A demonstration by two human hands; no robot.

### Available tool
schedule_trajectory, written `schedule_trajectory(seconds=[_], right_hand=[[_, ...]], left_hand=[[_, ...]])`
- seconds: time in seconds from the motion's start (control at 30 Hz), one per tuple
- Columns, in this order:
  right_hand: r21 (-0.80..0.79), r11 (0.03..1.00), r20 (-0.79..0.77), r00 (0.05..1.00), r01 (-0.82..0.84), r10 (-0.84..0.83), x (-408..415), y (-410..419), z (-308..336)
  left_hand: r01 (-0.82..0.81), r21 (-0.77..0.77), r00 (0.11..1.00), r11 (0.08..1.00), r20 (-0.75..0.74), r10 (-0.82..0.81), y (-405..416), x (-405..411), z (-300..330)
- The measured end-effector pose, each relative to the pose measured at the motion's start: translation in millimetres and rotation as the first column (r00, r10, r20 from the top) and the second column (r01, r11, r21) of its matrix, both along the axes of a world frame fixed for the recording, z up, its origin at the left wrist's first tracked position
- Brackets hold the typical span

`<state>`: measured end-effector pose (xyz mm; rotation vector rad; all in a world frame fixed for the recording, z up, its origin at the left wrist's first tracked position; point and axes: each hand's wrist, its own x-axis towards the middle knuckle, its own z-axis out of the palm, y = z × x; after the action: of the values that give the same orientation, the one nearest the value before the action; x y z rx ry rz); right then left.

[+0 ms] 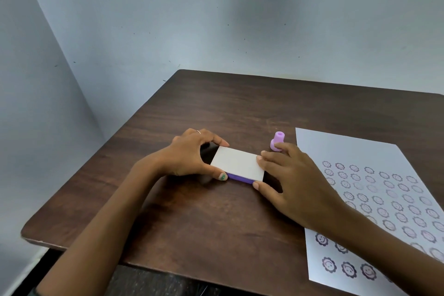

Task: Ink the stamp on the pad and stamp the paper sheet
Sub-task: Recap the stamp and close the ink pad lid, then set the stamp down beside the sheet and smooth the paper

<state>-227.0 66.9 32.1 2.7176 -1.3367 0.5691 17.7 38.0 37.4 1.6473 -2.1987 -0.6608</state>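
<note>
Fingers of both hands close around the ink pad point(236, 163), which lies flat on the dark wooden table point(216, 108) and serves as the landmark for everything else. On the pad's left end, the left hand point(189, 154) curls over it: the fingers are held together along the far edge, and the thumb, its nail marked with green, presses the near edge, so the pad is pinched between them. A thin ring shows on one of this hand's fingers. On the pad's right end, the right hand point(293, 180) does the same, with fingertips touching the far corner and the right edge and the thumb against the near corner; these fingers are slightly spread. The pad's white lid covers it, and a purple base shows as a strip along its near side.

Just beyond the pad's right far corner stands the stamp point(277, 143), a small lilac piece, upright on the table and partly hidden behind the right hand's fingertips; whether they touch it I cannot tell.

Right of the pad, apart from it, lies the paper sheet point(348, 158), flat on the table. Rows of round flower-shaped smiling prints fill it, and the right forearm crosses over its near part.
</note>
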Motion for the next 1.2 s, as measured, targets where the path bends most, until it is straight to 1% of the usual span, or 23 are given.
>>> schedule_trajectory(seconds=[0.1,0.17,0.27,0.37,0.47,0.6,0.7,0.77,0.83,0.9,0.97,1.0,1.07,1.2], right_hand=[[-0.047,0.999,-0.074,0.997,-0.013,0.01,3,3,2],[-0.051,0.998,-0.073,0.997,-0.032,0.028,4,3,2],[-0.049,0.998,-0.028,0.999,-0.035,0.033,5,4,2],[-0.057,0.997,0.01,0.998,-0.054,0.055,6,4,1],[-0.056,0.995,0.061,0.995,-0.079,0.082,7,4,-1],[0.002,0.996,0.125,0.988,-0.087,0.086,6,4,-2],[0.122,0.988,0.212,0.975,-0.098,0.071,-4,-4,8],[0.126,0.991,0.31,0.951,-0.052,0.01,-16,-10,16],[0.107,0.994,0.353,0.933,0.037,-0.073,-29,-19,20],[0.187,0.968,0.298,0.929,0.166,-0.217,-43,-27,19],[0.303,0.904,0.143,0.924,0.301,-0.356,-55,-34,13],[0.331,0.877,0.069,0.918,0.348,-0.39,-60,-35,8],[0.328,0.855,-0.026,0.909,0.402,-0.417,-67,-37,-5],[0.248,0.868,-0.133,0.902,0.431,-0.41,-78,-47,-25]], left_hand=[[0.003,-0.001,0.999,1.0,0.034,-0.003,0,-2,1],[-0.004,-0.023,0.995,1.0,0.098,0.006,3,-7,2],[0.006,-0.154,0.976,0.988,0.217,0.028,14,-22,0],[0.096,-0.296,0.967,0.95,0.256,-0.018,34,-44,-9],[0.164,-0.362,0.954,0.918,0.296,-0.054,57,-67,-20],[0.094,-0.343,0.977,0.935,0.215,-0.02,72,-81,-32],[0.089,-0.317,0.97,0.944,0.244,-0.01,70,-81,-33],[0.088,-0.302,0.962,0.949,0.273,-0.003,68,-81,-34],[0.075,-0.285,0.96,0.955,0.28,0.008,64,-81,-34],[0.057,-0.268,0.96,0.962,0.278,0.021,56,-78,-34],[0.043,-0.255,0.958,0.966,0.285,0.032,45,-75,-32],[0.038,-0.249,0.957,0.968,0.289,0.037,40,-74,-31],[0.025,-0.24,0.956,0.97,0.291,0.047,28,-73,-30],[0.016,-0.228,0.958,0.973,0.283,0.051,10,-73,-29]])
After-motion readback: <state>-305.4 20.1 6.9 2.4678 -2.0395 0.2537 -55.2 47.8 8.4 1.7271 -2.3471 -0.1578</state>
